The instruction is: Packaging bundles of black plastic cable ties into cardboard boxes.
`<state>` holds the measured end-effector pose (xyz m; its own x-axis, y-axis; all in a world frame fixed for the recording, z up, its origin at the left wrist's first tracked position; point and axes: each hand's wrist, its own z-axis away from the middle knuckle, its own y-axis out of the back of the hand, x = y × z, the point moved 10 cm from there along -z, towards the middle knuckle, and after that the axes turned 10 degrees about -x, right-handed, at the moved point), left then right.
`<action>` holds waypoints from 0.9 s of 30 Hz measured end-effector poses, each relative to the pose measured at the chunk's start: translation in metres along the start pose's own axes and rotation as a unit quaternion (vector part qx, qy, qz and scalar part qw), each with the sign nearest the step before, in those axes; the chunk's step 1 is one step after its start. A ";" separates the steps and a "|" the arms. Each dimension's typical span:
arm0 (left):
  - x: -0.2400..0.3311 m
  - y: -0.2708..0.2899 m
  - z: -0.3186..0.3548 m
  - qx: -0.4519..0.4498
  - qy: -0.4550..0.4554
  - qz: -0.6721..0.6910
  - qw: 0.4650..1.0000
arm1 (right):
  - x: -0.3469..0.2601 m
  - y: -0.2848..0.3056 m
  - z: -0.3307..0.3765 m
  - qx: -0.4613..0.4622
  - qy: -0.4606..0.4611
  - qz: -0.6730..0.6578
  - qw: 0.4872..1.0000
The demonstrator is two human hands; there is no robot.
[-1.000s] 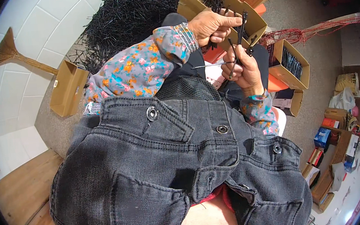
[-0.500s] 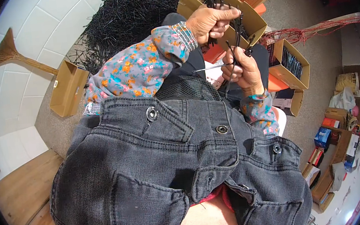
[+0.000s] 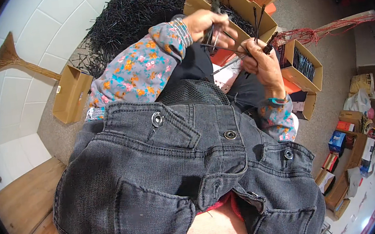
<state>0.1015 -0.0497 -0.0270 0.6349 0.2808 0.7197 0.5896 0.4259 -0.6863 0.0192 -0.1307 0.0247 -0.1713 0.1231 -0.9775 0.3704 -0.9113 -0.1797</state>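
My right hand [image 3: 262,63] is closed round several thin black strips [image 3: 256,23] with small thicker ends; some stand upright above the fingers. From the same fist a slim metal rod [image 3: 226,68] points left and down. To its left and slightly higher, my left hand [image 3: 212,25], smeared by motion, has curled fingers about a dark bunch of black strips [image 3: 209,37]. One strip spans the gap between both hands. Just beyond lies an open cardboard box [image 3: 261,15] with more black strips in it. Black mesh fabric [image 3: 194,92] covers my lap below the hands.
A large heap of black strips [image 3: 136,24] lies at the far left by a tiled wall. A broom [image 3: 17,59] leans beside a cardboard box [image 3: 71,97]. At right are another box of strips [image 3: 308,67], red wire [image 3: 307,36] on a pole, and shelved goods [image 3: 336,142].
My left hand has moved left and down, away from above the right hand. My right hand has turned and shifted slightly right, its strips now pointing upward.
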 end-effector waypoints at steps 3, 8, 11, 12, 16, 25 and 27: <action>-0.054 -0.003 -0.011 -0.066 0.129 0.058 0.988 | -0.016 0.002 -0.004 0.026 0.019 0.033 0.999; -0.048 -0.064 0.011 -0.222 0.180 0.068 0.956 | -0.042 0.012 -0.010 0.030 0.055 0.252 0.966; -0.047 -0.070 0.017 -0.222 0.202 0.116 0.947 | -0.054 0.007 -0.014 0.009 0.106 0.324 0.940; -0.047 -0.069 0.019 -0.223 0.200 0.118 0.947 | -0.057 0.002 -0.015 -0.011 0.107 0.377 0.920; -0.038 -0.068 0.018 -0.227 0.152 0.059 0.960 | -0.065 -0.012 -0.017 -0.072 0.107 0.522 0.843; -0.042 -0.075 0.019 -0.230 0.157 0.051 0.959 | -0.072 -0.012 -0.020 -0.097 0.111 0.589 0.795; -0.049 -0.067 0.018 -0.249 0.187 0.106 0.944 | -0.075 0.000 -0.018 -0.075 0.131 0.550 0.822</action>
<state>0.0217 -0.0765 -0.0140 0.8420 -0.0494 0.5372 0.5319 -0.0899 -0.8420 0.0481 -0.1330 0.0964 0.5365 -0.6445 -0.5448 0.2814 -0.4719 0.8355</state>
